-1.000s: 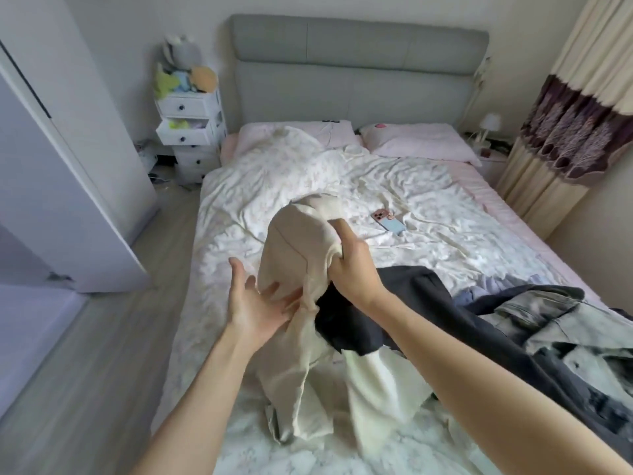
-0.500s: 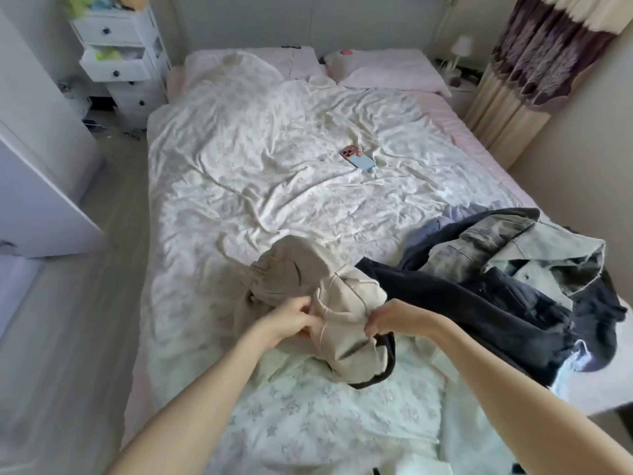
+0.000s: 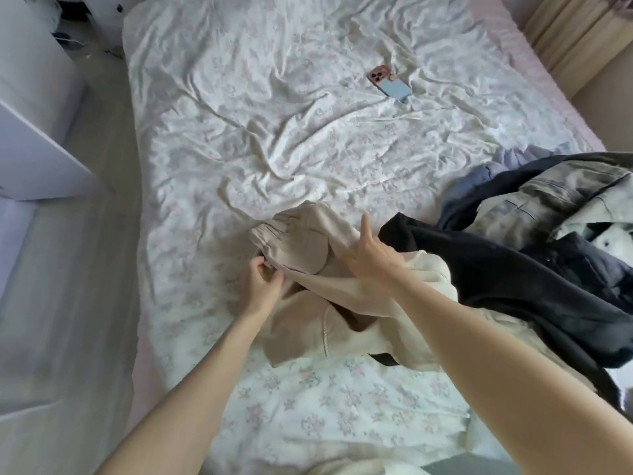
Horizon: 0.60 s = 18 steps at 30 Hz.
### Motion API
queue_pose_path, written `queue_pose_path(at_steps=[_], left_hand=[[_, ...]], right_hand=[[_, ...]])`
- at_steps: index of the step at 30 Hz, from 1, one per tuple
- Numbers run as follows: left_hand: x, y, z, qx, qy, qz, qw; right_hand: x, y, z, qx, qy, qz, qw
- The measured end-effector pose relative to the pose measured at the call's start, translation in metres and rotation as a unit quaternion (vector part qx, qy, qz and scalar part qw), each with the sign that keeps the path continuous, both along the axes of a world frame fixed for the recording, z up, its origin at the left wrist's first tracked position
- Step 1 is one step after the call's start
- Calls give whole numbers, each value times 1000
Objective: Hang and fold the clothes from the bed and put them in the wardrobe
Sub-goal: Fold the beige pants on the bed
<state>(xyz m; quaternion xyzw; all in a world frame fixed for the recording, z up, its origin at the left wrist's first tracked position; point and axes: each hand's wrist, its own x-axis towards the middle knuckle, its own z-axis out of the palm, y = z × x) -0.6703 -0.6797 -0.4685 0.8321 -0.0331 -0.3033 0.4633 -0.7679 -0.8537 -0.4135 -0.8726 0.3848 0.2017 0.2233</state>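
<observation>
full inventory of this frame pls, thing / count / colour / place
beige garment: 1, beige, near middle of bed, under both hands
dark garment: 1, navy-black, right side of bed
grey washed jacket: 1, grey-white, on top of the dark garment
phone: 1, pink and light blue, far on the duvet
duvet: 1, white floral, covering bed
curtain: 1, cream, top right
left hand: pinches beige garment's edge
right hand: fingers straight, rests on beige garment
</observation>
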Motion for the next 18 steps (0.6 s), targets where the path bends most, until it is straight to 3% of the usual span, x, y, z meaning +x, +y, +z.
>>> queue_pose_path(at_steps=[4, 9, 10, 12, 14, 15, 17, 18], left_hand=[[21, -11, -22, 13, 35, -23, 999], [18, -38, -24, 58, 85, -112, 988], [16, -44, -25, 40, 88, -142, 985], [12, -56, -27, 25, 51, -200, 978], [15, -65, -28, 98, -82, -290, 949], [17, -68, -27, 128, -144, -333, 923], [24, -79, -26, 113, -181, -389, 896], [27, -84, -25, 97, -170, -410, 891]], right_hand=[[-67, 19, -32, -52, 84, 17, 995], [-132, 14, -40, 37, 219, 24, 975], [-130, 4, -42, 64, 199, -11, 978], [-115, -18, -46, 156, 44, -138, 977], [-89, -34, -43, 252, -144, -269, 918], [-76, -41, -39, 284, -196, -315, 884], [-50, -56, -37, 317, -232, -367, 843], [-39, -61, -34, 313, -222, -359, 851]])
